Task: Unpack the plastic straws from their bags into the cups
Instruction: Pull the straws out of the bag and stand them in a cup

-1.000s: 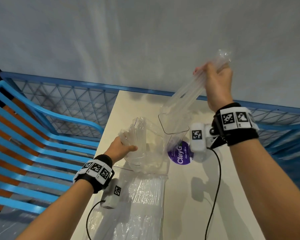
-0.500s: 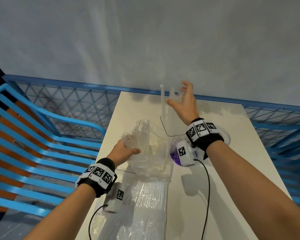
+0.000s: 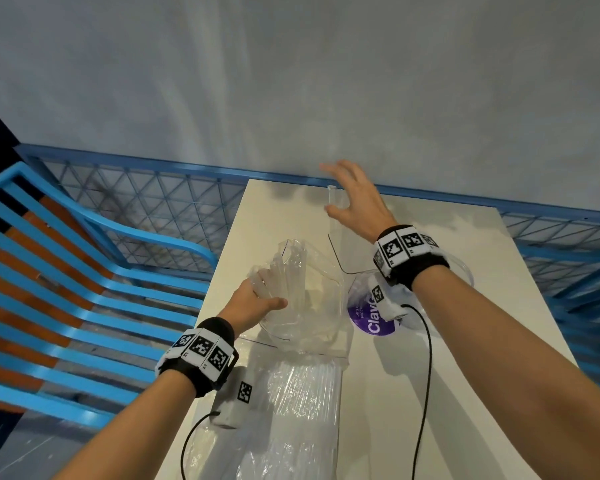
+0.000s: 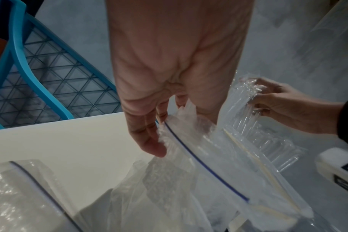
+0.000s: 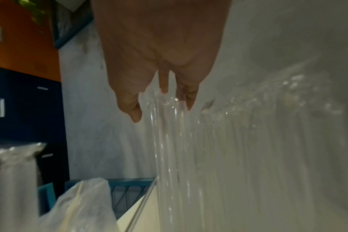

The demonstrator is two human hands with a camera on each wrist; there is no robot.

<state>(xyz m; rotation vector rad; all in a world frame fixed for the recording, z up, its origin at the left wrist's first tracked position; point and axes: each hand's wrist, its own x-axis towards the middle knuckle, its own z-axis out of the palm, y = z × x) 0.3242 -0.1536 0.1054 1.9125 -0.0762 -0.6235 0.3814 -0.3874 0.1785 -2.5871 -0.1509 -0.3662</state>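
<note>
My left hand (image 3: 257,303) grips the mouth of a clear zip bag (image 3: 302,299) that still has straws in it, holding it up off the white table (image 3: 465,375). In the left wrist view its fingers (image 4: 149,133) pinch the bag's blue-lined rim (image 4: 209,164). A clear cup (image 3: 340,258) stands behind the bag with clear straws (image 3: 331,202) upright in it. My right hand (image 3: 347,199) hovers open over the straw tops, fingers spread. In the right wrist view its fingertips (image 5: 163,89) touch the straws (image 5: 179,141).
A second bag of straws (image 3: 302,410) lies flat near the table's front edge. A round clear piece with a purple label (image 3: 374,323) lies right of the held bag. A blue chair (image 3: 84,271) stands to the left, a blue railing (image 3: 153,202) behind. Wrist cables trail over the table.
My right hand came down from high with a bundle of straws, let it go in the cup and now stands open over it. The left hand kept its hold on the bag.
</note>
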